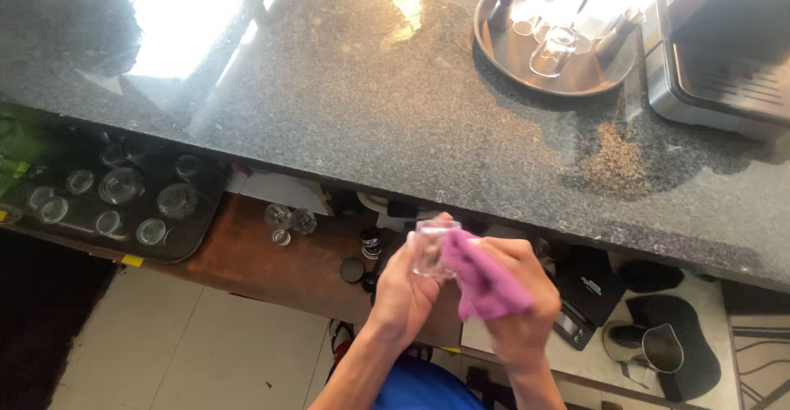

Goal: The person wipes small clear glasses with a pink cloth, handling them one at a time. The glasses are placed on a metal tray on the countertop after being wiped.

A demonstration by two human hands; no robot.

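Item in hand: we see a small clear glass (431,248), held below the near edge of the granite counter (370,105), above the lower shelf.
Left hand (405,291): closed around the side wall and base of the glass, fingers wrapped, thumb toward the rim.
Right hand (518,295): closed on a pink cloth (481,282), which it presses against the glass from the right side.
Weight: we judge the glass light; one hand carries it with ease.
Stiffness: rigid and brittle; we expect it to chip or crack if knocked on the stone edge.
Surface: smooth, and slippery if damp; the cloth gives the surer contact.
Where to grip: we recommend the lower wall and base, with spread fingers, and only light pressure on the thin rim.
Cloth: soft, limp, conforms to the glass; take it in a bunch.
Nearby: a dark tray of glasses (123,200) at lower left; a round metal tray (568,72) with small vessels on the counter; a steel pitcher (662,348) at lower right.
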